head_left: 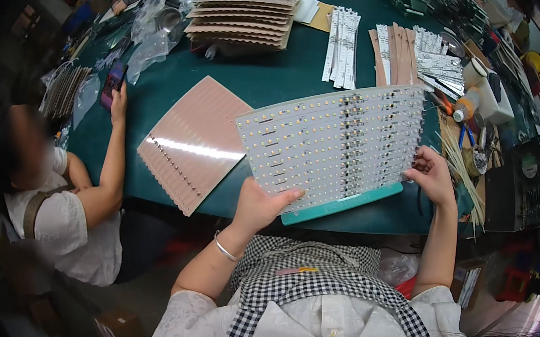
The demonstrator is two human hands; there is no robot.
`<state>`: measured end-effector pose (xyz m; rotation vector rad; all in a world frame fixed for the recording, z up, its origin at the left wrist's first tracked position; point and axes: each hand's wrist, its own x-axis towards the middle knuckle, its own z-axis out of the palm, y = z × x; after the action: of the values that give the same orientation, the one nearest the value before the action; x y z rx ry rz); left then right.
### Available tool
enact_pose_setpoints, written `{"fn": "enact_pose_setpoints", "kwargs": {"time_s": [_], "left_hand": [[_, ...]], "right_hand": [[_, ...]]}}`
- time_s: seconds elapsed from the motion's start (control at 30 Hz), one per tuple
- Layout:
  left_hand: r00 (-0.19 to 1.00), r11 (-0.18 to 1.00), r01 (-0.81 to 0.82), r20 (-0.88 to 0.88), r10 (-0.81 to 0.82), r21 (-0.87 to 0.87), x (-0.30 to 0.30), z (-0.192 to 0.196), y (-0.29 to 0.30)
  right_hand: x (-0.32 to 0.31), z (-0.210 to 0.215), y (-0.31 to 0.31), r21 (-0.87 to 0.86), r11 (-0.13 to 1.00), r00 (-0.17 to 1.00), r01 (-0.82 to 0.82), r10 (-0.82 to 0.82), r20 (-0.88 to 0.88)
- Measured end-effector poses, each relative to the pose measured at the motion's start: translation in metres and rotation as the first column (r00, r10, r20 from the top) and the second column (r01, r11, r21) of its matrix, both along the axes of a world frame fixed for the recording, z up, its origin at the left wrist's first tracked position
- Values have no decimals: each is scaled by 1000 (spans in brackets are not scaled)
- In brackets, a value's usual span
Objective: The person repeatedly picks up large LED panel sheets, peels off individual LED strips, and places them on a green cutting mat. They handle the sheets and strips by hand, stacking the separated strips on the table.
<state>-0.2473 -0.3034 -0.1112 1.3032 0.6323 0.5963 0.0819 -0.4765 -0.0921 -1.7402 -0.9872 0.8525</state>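
A white LED circuit board panel (320,143), dotted with rows of small yellowish LEDs and dark parts, is held up in front of me over the table edge. My left hand (262,204) grips its lower left corner, thumb lying across the face and the other fingers hidden behind. At the lower right edge, my right hand (432,175) pinches the board between thumb and fingers. A teal strip (347,203) shows just under the panel's bottom edge. To the left, a brownish panel (197,140) with a scalloped edge and a row of small metal parts lies on the table.
On the green table (266,79) stand a stack of brown panels (243,18) and bundles of white strips (341,47). A white bottle (491,96) and blue-handled pliers (466,136) are at the right. A seated person (64,205) at the left holds a phone (113,85).
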Motion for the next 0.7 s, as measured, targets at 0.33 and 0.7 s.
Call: {"fn": "enact_pose_setpoints", "kwargs": {"time_s": [0.33,0.7], "left_hand": [[1000,994,-19,18,17,105,-6,9,-12],[988,974,-154,53,147,166,-2,4,-23]], "right_hand": [[-2,0,-4,-54,997,998,-50,52,25],[-7,1,1,8,1000,999,1,-1,-33]]}}
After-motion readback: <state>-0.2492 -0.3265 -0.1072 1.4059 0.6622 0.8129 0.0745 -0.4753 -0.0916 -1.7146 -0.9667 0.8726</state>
